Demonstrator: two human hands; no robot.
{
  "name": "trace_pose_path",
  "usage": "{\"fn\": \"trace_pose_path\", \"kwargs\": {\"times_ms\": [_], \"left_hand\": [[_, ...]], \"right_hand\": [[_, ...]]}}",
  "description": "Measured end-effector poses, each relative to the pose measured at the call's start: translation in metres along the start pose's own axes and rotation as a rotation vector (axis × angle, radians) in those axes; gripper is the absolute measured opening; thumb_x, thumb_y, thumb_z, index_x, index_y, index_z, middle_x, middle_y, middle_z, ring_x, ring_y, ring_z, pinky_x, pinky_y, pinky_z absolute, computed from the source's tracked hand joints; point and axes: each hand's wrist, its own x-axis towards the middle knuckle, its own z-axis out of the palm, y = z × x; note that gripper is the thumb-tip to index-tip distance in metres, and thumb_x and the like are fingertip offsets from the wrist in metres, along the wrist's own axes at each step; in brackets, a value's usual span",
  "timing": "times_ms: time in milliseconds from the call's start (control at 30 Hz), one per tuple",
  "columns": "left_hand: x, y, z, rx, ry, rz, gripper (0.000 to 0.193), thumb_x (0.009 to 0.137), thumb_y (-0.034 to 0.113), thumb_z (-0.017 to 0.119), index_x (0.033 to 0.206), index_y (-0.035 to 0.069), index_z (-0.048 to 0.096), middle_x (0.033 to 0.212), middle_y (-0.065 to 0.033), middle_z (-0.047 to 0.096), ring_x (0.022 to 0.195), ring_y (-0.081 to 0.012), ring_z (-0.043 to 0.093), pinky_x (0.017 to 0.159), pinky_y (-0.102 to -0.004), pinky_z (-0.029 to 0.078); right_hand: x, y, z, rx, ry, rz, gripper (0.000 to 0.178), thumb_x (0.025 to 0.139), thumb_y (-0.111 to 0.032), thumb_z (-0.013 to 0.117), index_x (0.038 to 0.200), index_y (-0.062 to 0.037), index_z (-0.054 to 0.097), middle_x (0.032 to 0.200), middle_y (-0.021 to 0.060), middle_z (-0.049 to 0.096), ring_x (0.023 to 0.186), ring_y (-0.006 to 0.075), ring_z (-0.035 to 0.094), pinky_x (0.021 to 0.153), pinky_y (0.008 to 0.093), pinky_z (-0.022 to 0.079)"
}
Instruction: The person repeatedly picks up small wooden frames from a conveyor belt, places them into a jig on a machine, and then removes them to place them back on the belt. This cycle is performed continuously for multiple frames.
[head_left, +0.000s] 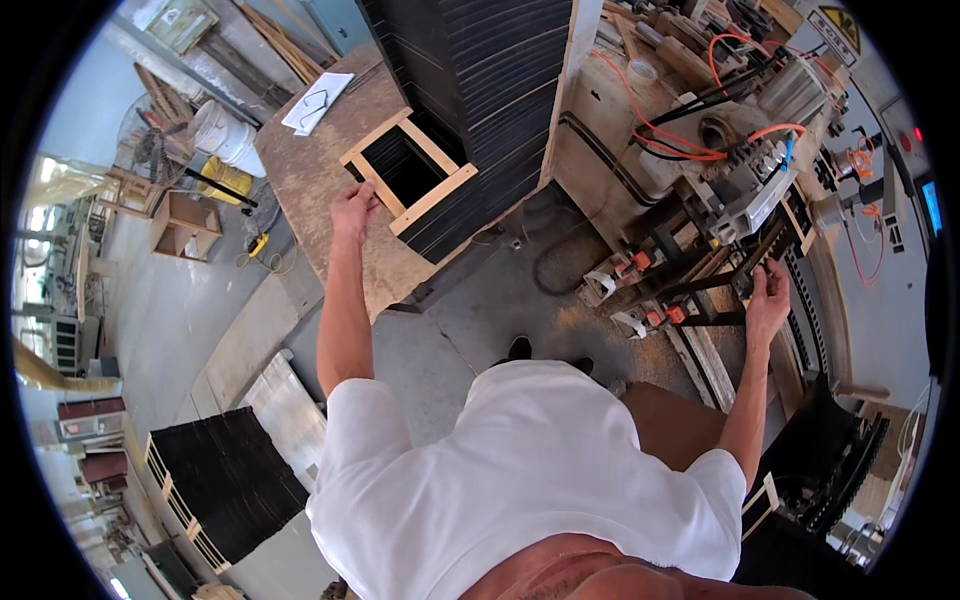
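Observation:
At the wooden table's edge, my left hand (pixel 355 208) is closed with its fingertips on the left corner of a pale rectangular wooden frame (pixel 436 206). That frame tops a stack of black-sided frames (pixel 440 237), and its opening shows a dark interior. My right arm reaches out to a machine on the right. There my right hand (pixel 768 300) has its fingers curled at the right end of a black frame (pixel 715 319) lying among the clamps. Part of that grip is hidden by the hand itself.
Tall black stacks (pixel 500 90) rise behind the left-hand frame. The machine (pixel 750 205) carries metal cylinders, orange hoses and red-tipped clamps (pixel 640 262). A white sheet (pixel 318 104) lies on the brown table (pixel 300 165). Another black stack (pixel 230 485) stands lower left. Sawdust covers floor near the machine.

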Motion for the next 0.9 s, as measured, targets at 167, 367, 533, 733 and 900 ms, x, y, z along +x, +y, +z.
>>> {"fn": "trace_pose_path", "kwargs": {"times_ms": [167, 367, 533, 733, 900], "left_hand": [[-0.014, -0.001, 0.004, 0.160, 0.157, 0.291, 0.026, 0.088, 0.025, 0.068, 0.091, -0.001, 0.065, 0.068, -0.0019, 0.058, 0.056, -0.0078, 0.052, 0.048, -0.0231, 0.043], [-0.142, 0.029, 0.078, -0.051, 0.011, 0.404, 0.027, 0.098, 0.024, 0.051, 0.086, 0.001, 0.057, 0.065, -0.0009, 0.050, 0.053, -0.0085, 0.044, 0.046, -0.0239, 0.036], [-0.208, -0.060, 0.167, -0.014, -0.695, 0.141, 0.021, 0.097, 0.020, 0.052, 0.100, 0.002, 0.062, 0.077, -0.0033, 0.060, 0.061, -0.0093, 0.056, 0.055, -0.0240, 0.050], [-0.246, -0.115, 0.227, 0.253, -1.197, -0.079, 0.023, 0.096, 0.016, 0.055, 0.111, 0.000, 0.060, 0.087, -0.0062, 0.063, 0.070, -0.0101, 0.060, 0.062, -0.0247, 0.054], [-0.242, -0.118, 0.255, 0.388, -1.362, -0.069, 0.023, 0.095, 0.015, 0.055, 0.113, 0.000, 0.059, 0.090, -0.0060, 0.064, 0.073, -0.0103, 0.061, 0.065, -0.0244, 0.053]], "right_hand": [[-0.042, -0.009, -0.001, -0.012, -0.024, -0.004, 0.025, 0.089, -0.010, 0.063, 0.113, -0.0025, 0.062, 0.083, 0.0051, 0.065, 0.074, 0.0097, 0.057, 0.067, 0.0249, 0.047], [-0.099, 0.031, -0.051, -0.404, -0.046, 0.076, 0.034, 0.083, -0.018, 0.066, 0.115, -0.0071, 0.060, 0.104, 0.0127, 0.066, 0.096, 0.0277, 0.064, 0.082, 0.0363, 0.050], [-0.152, 0.056, -0.145, -0.843, 0.100, 0.251, 0.028, 0.079, -0.020, 0.066, 0.103, -0.0074, 0.061, 0.106, 0.0128, 0.062, 0.103, 0.0329, 0.056, 0.087, 0.0429, 0.045], [-0.275, 0.053, -0.246, -1.313, 0.238, 0.740, 0.039, 0.073, -0.023, 0.072, 0.104, -0.0040, 0.058, 0.106, 0.0162, 0.059, 0.102, 0.0357, 0.057, 0.086, 0.0468, 0.045], [-0.348, 0.079, -0.269, -1.026, 0.359, 0.885, 0.032, 0.079, -0.029, 0.068, 0.097, -0.0040, 0.056, 0.102, 0.0164, 0.063, 0.098, 0.0362, 0.059, 0.081, 0.0463, 0.046]]}}
